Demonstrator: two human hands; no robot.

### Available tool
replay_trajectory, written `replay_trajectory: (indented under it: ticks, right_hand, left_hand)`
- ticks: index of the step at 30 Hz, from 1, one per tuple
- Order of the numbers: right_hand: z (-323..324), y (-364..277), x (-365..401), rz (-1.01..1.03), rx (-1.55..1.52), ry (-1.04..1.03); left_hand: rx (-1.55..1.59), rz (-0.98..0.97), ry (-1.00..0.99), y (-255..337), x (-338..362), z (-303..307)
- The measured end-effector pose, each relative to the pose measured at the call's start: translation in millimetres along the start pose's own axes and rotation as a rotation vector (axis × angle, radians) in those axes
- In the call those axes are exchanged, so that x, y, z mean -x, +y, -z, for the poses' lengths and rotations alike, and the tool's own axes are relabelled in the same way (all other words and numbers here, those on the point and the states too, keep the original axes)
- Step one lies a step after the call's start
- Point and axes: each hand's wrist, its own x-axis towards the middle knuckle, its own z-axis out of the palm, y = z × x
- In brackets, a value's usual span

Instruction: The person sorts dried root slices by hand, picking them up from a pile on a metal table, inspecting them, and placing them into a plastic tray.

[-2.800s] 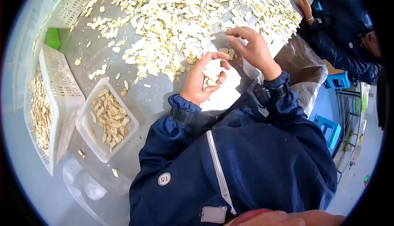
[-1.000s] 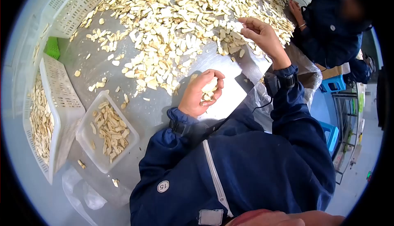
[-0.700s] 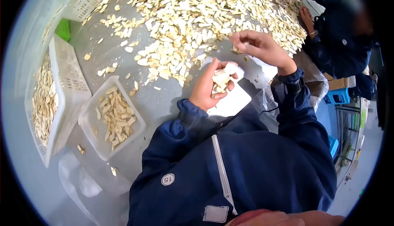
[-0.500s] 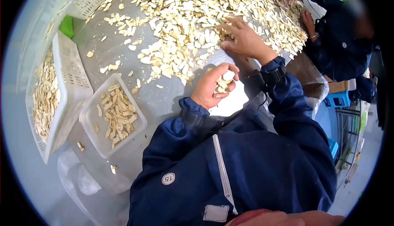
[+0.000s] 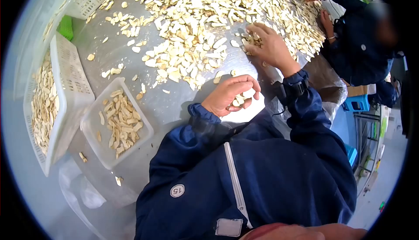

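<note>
My left hand (image 5: 230, 96) is curled around several pale dried slices (image 5: 238, 100), held near the front of my jacket. Farther out, my right hand (image 5: 274, 50) is over the edge of a large spread of the same slices (image 5: 187, 39). Its fingers are apart and slightly bent, with the fingertips down at the slices on the metal table (image 5: 148, 105). Some darker slices show under its palm. A couple of loose slices lie just beyond my left hand.
At the left, a shallow plastic tub (image 5: 89, 137) holds browner slices. Beside it a white perforated crate (image 5: 80, 76) is filled with slices. A green piece (image 5: 65, 27) sits behind. Another person (image 5: 364, 48) works at the far right. A blue stool (image 5: 357, 103) stands below.
My right hand has moved slightly right and down, uncovering bare metal and separating slices from the spread. My left hand has turned and closed further over its slices. The other person's hand has shifted right.
</note>
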Motion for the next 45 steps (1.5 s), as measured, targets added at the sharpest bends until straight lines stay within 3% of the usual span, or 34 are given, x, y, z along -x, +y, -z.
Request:
replay_trajectory:
  ticks: [3, 8, 12, 15, 16, 19, 20, 25, 27, 29, 35, 39, 41, 43, 45]
  right_hand:
    - [5, 2, 4, -0.018, -0.137, -0.187]
    - [24, 10, 20, -0.196, -0.258, -0.106]
    - [38, 9, 34, -0.162, -0.595, -0.231]
    - [32, 22, 32, -0.094, -0.329, -0.005]
    - [35, 25, 29, -0.263, -0.283, -0.028]
    - [32, 18, 18, -0.237, -0.227, -0.063]
    - [28, 11, 16, -0.089, -0.215, -0.044]
    - [-5, -18, 13, 0.161, -0.153, -0.104]
    - [-4, -24, 20, 0.291, -0.273, -0.159]
    - [5, -28, 29, 0.293, -0.278, -0.147]
    - [44, 2, 74, 0.099, -0.218, -0.113]
    - [50, 28, 87, -0.314, -0.083, 0.078]
    - [47, 25, 83, -0.332, -0.059, 0.121]
    - [41, 15, 77, -0.178, -0.111, 0.125]
    - [37, 12, 76, -0.201, -0.154, 0.035]
  left_hand:
    - [0.003, 0.000, 0.004, 0, -1, 1]
    - [-0.007, -0.004, -0.018, -2, -2, 2]
    - [-0.006, 0.023, -0.016, 2, 0, -1]
    - [-0.012, 0.029, -0.011, -1, -1, 1]
    - [-0.015, 0.030, -0.007, -2, -1, 1]
    - [-0.027, 0.038, -0.001, -2, -1, 0]
    - [-0.031, 0.043, 0.000, -2, 0, 0]
    - [-0.061, 0.047, 0.020, -3, -2, -2]
    - [-0.065, 0.075, 0.014, 2, 0, -4]
    - [-0.054, 0.077, 0.016, 1, 0, -4]
    - [-0.080, 0.069, 0.002, 4, 1, -7]
    - [-0.109, 0.082, 0.023, 3, 0, -6]
    - [-0.136, 0.080, 0.020, 3, 0, -7]
    - [-0.132, 0.071, 0.014, 2, -1, -5]
    - [-0.140, 0.074, 0.011, 3, 0, -5]
